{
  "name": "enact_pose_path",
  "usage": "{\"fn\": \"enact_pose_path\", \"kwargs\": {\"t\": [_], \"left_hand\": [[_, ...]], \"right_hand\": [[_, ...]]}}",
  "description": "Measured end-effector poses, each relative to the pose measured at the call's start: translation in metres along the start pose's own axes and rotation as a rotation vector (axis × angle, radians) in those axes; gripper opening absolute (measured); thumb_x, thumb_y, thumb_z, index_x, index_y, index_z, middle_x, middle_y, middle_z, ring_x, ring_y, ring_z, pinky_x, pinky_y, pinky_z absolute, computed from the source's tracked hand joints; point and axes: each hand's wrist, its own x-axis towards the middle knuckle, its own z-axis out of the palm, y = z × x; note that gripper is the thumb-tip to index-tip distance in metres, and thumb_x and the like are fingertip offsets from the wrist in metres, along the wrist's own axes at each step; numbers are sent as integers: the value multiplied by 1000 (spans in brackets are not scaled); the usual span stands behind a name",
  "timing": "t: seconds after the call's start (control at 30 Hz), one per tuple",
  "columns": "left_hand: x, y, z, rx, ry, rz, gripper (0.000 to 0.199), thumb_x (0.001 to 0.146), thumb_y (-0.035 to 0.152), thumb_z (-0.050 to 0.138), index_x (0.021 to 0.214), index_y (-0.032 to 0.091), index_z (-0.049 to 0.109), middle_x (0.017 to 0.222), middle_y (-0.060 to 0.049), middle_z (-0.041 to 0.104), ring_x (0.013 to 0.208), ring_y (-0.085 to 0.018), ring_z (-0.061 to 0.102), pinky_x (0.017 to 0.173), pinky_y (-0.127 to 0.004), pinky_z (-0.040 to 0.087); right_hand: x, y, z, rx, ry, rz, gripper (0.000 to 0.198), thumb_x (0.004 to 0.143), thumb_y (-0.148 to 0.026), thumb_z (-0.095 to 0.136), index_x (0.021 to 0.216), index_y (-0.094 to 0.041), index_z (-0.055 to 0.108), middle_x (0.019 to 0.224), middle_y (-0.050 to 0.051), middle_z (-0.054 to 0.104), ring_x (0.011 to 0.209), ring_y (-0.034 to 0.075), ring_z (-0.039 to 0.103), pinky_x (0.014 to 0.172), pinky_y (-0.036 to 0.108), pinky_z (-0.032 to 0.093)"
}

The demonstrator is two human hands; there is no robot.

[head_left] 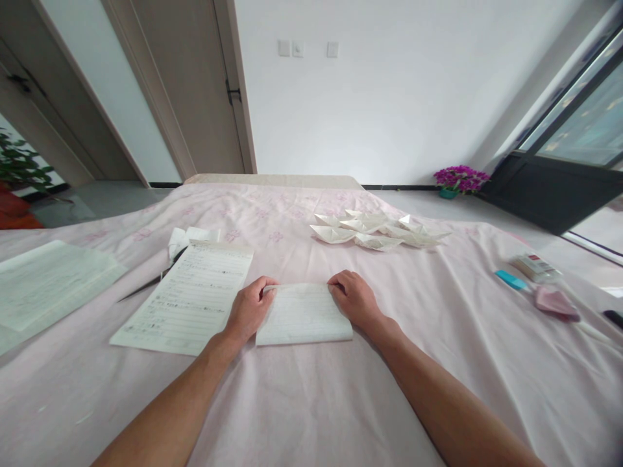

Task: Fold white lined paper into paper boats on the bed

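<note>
A folded sheet of lined paper (304,316) lies in front of me on the pink cloth, its fold along the near edge. My left hand (252,305) pinches its far left corner between thumb and curled fingers. At the far right corner, my right hand (354,297) grips the paper in the same way. Just left of my left hand lies a written sheet of lined paper (195,298). Beyond the folded sheet, several folded paper boats (370,224) stand grouped together.
Scissors (150,283) stick out from under the written sheet, beside a crumpled white paper (195,235). More paper sheets (53,279) lie far left. On the right are a blue eraser-like block (511,279), a packaged item (535,266) and a pink item (555,302). The cloth (311,402) has wrinkles.
</note>
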Motion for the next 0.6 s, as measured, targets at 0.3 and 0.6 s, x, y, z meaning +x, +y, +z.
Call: {"fn": "enact_pose_path", "kwargs": {"t": [0.3,0.6], "left_hand": [[-1,0,-1,19,-8,-4,21,84,31,49,95,23,66,84,1,70,75,-16,62,69,-24,44],[-1,1,0,86,-8,-2,21,85,31,50,96,24,66,86,1,71,76,-16,64,68,-24,44]], "right_hand": [[0,0,0,5,3,-3,12,86,-15,54,84,-20,65,86,3,64,82,16,56,79,27,39],[-1,-1,-1,6,2,-4,14,85,-13,53,84,-20,65,87,3,64,83,16,57,80,28,40]]}}
